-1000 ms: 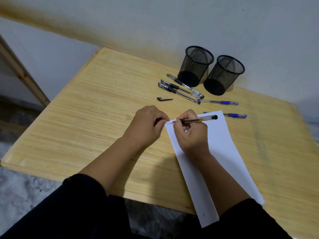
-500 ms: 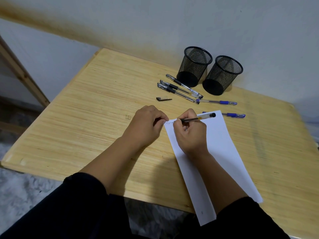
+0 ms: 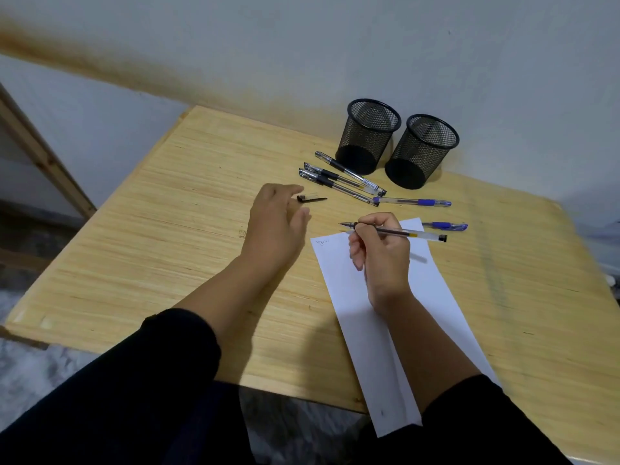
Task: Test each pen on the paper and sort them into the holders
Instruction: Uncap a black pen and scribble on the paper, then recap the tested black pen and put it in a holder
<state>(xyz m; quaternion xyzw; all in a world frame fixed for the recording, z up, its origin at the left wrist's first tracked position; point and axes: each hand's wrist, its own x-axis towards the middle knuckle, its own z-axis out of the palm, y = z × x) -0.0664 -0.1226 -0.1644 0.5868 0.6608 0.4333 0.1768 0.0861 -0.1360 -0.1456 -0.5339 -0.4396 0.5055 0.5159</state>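
Observation:
My right hand (image 3: 380,251) grips an uncapped black pen (image 3: 402,231), lifted above the white paper (image 3: 375,330) with its tip pointing left. A small scribble (image 3: 322,242) marks the paper's top left corner. My left hand (image 3: 276,226) hovers open over the table, fingers spread, just left of the loose black pen cap (image 3: 310,198). Three black pens (image 3: 339,179) lie side by side in front of two empty black mesh holders, the left one (image 3: 368,135) and the right one (image 3: 423,150). Two blue pens (image 3: 416,202) (image 3: 444,225) lie right of the paper's top.
The wooden table (image 3: 167,229) stands against a pale wall, its front edge near my body. A wooden frame (image 3: 43,152) leans at the far left. The paper's lower end overhangs the table's front edge.
My right hand lifted the pen off the paper and turned it level. My left hand left the paper's corner, opened and moved up toward the pen cap.

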